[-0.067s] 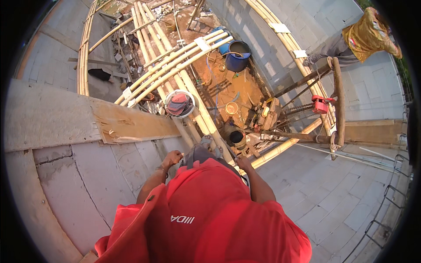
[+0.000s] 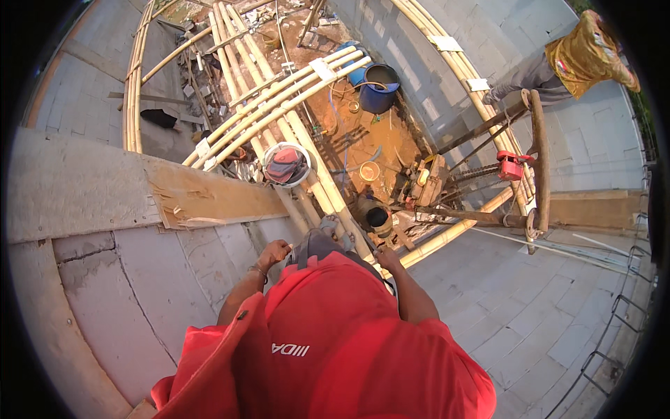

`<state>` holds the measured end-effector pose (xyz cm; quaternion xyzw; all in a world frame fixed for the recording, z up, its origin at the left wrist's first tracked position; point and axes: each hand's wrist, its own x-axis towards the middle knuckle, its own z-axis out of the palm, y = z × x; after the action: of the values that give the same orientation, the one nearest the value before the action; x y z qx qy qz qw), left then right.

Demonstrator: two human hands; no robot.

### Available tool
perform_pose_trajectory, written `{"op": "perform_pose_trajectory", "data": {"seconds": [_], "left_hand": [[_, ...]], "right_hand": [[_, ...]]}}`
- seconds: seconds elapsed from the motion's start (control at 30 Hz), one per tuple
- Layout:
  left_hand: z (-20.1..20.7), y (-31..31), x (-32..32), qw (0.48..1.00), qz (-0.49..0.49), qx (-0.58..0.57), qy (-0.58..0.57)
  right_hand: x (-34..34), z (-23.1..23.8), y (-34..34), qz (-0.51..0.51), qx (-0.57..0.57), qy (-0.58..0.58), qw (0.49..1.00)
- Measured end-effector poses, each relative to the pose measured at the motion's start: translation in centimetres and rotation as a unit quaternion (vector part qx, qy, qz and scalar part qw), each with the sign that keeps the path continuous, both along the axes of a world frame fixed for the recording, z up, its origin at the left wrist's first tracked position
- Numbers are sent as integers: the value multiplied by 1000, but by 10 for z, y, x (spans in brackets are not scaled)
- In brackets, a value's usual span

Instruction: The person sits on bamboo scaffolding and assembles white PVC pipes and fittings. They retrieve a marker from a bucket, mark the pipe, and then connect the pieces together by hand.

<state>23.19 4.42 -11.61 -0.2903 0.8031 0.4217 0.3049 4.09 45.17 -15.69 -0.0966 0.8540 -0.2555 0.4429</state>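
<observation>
I look straight down over my red shirt [image 2: 328, 349] from high up on a bamboo scaffold. My left hand [image 2: 273, 253], with a band on its wrist, has its fingers curled beside the grey block wall [image 2: 174, 279]; whether it holds anything is not visible. My right hand [image 2: 386, 260] rests at the end of a slanting bamboo pole [image 2: 447, 237], fingers around it. My foot [image 2: 333, 227] stands on the bundled bamboo poles [image 2: 314, 181]. A dark round bucket [image 2: 377, 216] sits just beyond my right hand.
A white basin with red contents [image 2: 286, 165] rests on the bamboo. Far below are a blue barrel [image 2: 380, 87] and orange dirt. A splintered wooden plank [image 2: 209, 199] lies on the wall. A person in yellow [image 2: 586, 56] stands upper right beside a timber frame with a red clamp [image 2: 513, 166].
</observation>
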Motion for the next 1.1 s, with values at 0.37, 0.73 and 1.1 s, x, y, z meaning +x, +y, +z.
{"op": "perform_pose_trajectory", "data": {"seconds": [0.37, 0.73, 1.1], "left_hand": [[14, 5, -12, 994, -81, -7, 69], [22, 8, -42, 998, -35, -2, 45], [-5, -1, -41, 999, -7, 2, 41]], "right_hand": [[-4, -29, 0, -17, -23, 53, 998], [-15, -32, 9, -18, 23, 25, 999], [-35, -21, -15, -41, -29, 29, 998]]}}
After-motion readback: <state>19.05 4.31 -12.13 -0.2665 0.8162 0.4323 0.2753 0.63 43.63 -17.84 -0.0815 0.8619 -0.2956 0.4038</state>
